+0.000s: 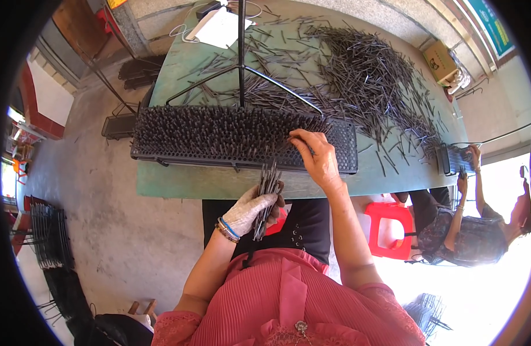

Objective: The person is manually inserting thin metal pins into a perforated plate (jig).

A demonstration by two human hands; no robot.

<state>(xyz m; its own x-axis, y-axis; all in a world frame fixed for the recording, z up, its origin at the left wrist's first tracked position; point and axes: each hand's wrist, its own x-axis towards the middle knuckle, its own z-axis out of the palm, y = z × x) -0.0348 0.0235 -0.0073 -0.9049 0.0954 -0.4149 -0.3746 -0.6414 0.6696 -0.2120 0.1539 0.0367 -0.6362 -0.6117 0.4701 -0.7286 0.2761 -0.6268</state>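
My left hand (246,211), in a pale work glove with bands at the wrist, is closed around a bundle of thin dark rods (269,181) just in front of the table edge. My bare right hand (316,154) reaches over a long black perforated rack (341,147), its thumb and fingers pinched at a thin dark rod among those standing there. Upright rods (202,130) fill the rack from its left end to about my right fingertips; bare holes show at its right end. A black metal hanger frame (241,86) rises from the rack's far side.
The green table (179,179) bears a big heap of loose rods (363,69) beyond the rack, and white paper (219,27). At right, a co-worker's hands (474,155) work at another rack (455,160) near a red stool (391,228). More racks (120,126) stand left.
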